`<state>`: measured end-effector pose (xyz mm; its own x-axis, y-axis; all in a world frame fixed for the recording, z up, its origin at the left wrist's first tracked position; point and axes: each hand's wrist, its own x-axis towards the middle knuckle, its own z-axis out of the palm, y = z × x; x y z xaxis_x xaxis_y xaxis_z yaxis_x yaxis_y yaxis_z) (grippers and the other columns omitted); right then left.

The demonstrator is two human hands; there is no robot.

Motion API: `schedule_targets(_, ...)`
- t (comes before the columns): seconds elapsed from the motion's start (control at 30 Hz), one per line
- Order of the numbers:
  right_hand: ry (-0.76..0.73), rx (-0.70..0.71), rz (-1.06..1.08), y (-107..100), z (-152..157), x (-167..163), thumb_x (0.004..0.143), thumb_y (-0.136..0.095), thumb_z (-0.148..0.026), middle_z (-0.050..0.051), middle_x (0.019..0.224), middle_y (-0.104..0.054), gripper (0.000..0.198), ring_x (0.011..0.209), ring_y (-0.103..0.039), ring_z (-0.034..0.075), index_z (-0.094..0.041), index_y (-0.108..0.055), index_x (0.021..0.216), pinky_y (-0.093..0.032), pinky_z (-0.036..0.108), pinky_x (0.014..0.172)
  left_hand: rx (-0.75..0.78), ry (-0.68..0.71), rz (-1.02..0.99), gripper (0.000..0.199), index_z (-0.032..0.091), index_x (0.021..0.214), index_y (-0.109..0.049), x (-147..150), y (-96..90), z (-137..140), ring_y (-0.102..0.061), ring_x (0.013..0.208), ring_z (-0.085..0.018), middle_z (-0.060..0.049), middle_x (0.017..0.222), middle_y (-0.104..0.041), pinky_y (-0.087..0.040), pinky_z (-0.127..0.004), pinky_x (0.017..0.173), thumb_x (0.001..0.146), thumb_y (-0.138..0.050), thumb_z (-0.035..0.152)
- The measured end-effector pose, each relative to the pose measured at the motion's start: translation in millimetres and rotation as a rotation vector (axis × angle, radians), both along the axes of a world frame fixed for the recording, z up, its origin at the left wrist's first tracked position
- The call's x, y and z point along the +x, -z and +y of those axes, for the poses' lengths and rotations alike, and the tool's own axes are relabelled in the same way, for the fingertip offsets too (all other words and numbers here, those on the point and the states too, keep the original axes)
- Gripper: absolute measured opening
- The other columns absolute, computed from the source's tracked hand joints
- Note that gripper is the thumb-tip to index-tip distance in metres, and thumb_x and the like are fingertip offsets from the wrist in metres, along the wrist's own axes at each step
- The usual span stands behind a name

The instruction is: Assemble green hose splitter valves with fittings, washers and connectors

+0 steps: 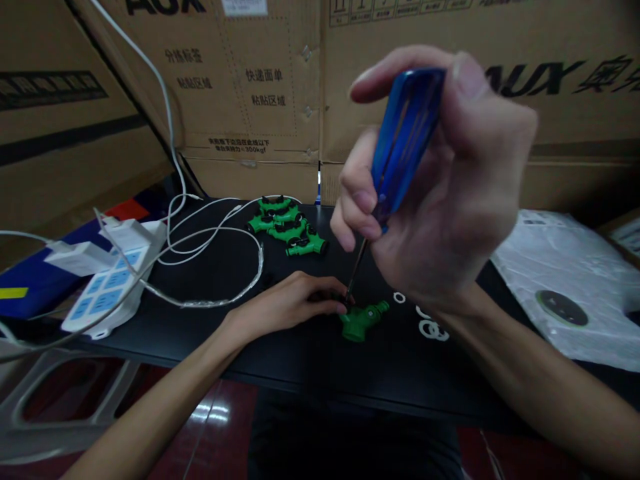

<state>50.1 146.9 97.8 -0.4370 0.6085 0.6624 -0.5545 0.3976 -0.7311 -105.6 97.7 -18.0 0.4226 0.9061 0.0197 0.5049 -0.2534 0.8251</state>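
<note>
My right hand [435,167] grips the blue handle of a screwdriver [407,137], raised close to the camera. Its thin shaft slants down to a green Y-shaped hose fitting [361,323] lying on the black table. The tip meets the fitting's left branch, beside my left fingers. My left hand [300,300] rests low on the table, thumb and fingers pinched at that branch, hiding part of it. To the right of the fitting lie several white ring washers [433,330]. Farther back, several more green fittings with black parts [287,227] sit in a heap.
On the left stand a white power strip [107,293] with plugged-in chargers [83,259] and looping white cables [225,303]. Cardboard boxes [250,113] wall off the back. White padded wrapping [565,287] lies at the right. The black table's [300,367] front edge is near my body.
</note>
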Motion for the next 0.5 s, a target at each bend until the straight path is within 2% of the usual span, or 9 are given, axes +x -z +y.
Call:
schedule_targets(0.1, 0.014, -0.133, -0.032, -17, -2, 2, 0.101, -0.021, -0.062, -0.006, 0.065, -0.048, 0.049, 0.049, -0.048, 0.01, -0.025, -0.044, 0.078, -0.049, 0.028, 0.042, -0.009, 0.009, -0.013, 0.024, 0.023, 0.121, -0.071, -1, 0.8, 0, -0.073, 0.101, -0.017, -0.001, 0.11, -0.078, -0.05, -0.024, 0.09, 0.099, -0.065, 0.031)
schedule_targets(0.2, -0.072, -0.143, -0.258, -31, 2, 7, 0.098, 0.005, -0.057, -0.006, 0.047, -0.034, 0.063, 0.037, -0.036, 0.011, -0.026, -0.04, 0.067, -0.036, 0.026, 0.033, -0.011, 0.006, -0.007, 0.026, 0.024, 0.122, -0.071, -2, 0.6, 0, -0.073, 0.101, -0.017, -0.001, 0.11, -0.078, -0.051, -0.023, 0.09, 0.099, -0.064, 0.033)
schedule_targets(0.27, -0.197, -0.061, -0.313, -31, 8, 9, 0.099, -0.004, -0.06, -0.007, 0.044, -0.031, 0.062, 0.036, -0.028, 0.01, -0.026, -0.046, 0.069, -0.031, 0.025, 0.033, -0.005, 0.005, 0.001, 0.026, 0.023, 0.122, -0.072, -2, 0.9, 0, -0.073, 0.1, -0.017, -0.002, 0.109, -0.078, -0.051, -0.023, 0.089, 0.099, -0.064, 0.034)
schedule_targets(0.33, -0.232, -0.028, -0.248, -26, 14, 8, 0.1, -0.024, -0.064, -0.007, 0.048, -0.035, 0.053, 0.039, -0.027, 0.009, -0.025, -0.048, 0.073, -0.029, 0.023, 0.034, 0.005, 0.005, 0.008, 0.027, 0.023, 0.123, -0.072, -2, 1.8, 1, -0.074, 0.099, -0.017, -0.002, 0.109, -0.079, -0.051, -0.023, 0.088, 0.099, -0.065, 0.035)
schedule_targets(0.4, -0.161, -0.068, -0.184, -18, 17, 5, 0.098, -0.037, -0.067, -0.007, 0.051, -0.032, 0.05, 0.04, -0.023, 0.008, -0.024, -0.046, 0.073, -0.024, 0.022, 0.034, 0.009, -0.001, 0.018, 0.028, 0.023, 0.122, -0.072, -1, 2.4, 1, -0.074, 0.099, -0.017, -0.001, 0.11, -0.079, -0.051, -0.023, 0.088, 0.098, -0.066, 0.035)
schedule_targets(0.5, -0.009, -0.136, -0.073, -8, 13, -3, 0.095, -0.04, -0.073, -0.007, 0.05, -0.027, 0.055, 0.038, -0.019, 0.008, -0.024, -0.041, 0.07, -0.016, 0.022, 0.032, -0.002, -0.013, 0.026, 0.027, 0.023, 0.121, -0.073, -1, 1.9, 2, -0.074, 0.099, -0.016, -0.001, 0.11, -0.079, -0.051, -0.022, 0.087, 0.098, -0.066, 0.035)
